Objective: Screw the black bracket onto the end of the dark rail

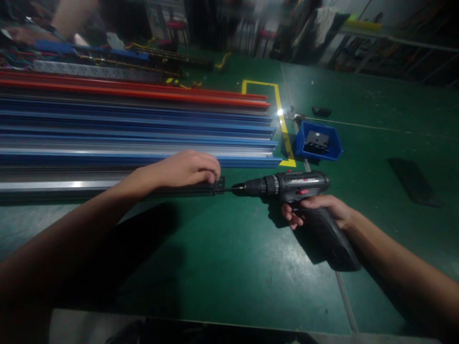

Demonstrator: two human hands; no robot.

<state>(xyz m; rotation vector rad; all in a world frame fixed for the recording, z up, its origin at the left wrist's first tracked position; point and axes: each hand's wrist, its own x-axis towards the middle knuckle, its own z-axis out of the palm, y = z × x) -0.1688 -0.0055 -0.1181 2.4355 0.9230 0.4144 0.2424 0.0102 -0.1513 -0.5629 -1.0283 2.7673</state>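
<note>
My right hand (315,210) is wrapped round the grip of a black cordless drill (301,184), which points left. Its long thin bit (233,188) reaches a small black end bracket (221,183) at the right end of a dark metal profile (89,184). Over that end rests my left hand (193,167), fingers curled down with thumb and fingertips at the bracket. Whether the fingertips pinch the bracket or only press on it is partly hidden by the hand itself.
Blue profiles (143,129) and a red profile (143,90) lie parallel behind. A blue bin (335,143) holding dark plates stands right, near yellow tape (287,138). A dark flat object (412,179) lies farther right. Another person's arm (68,21) shows at upper left, beside wiring.
</note>
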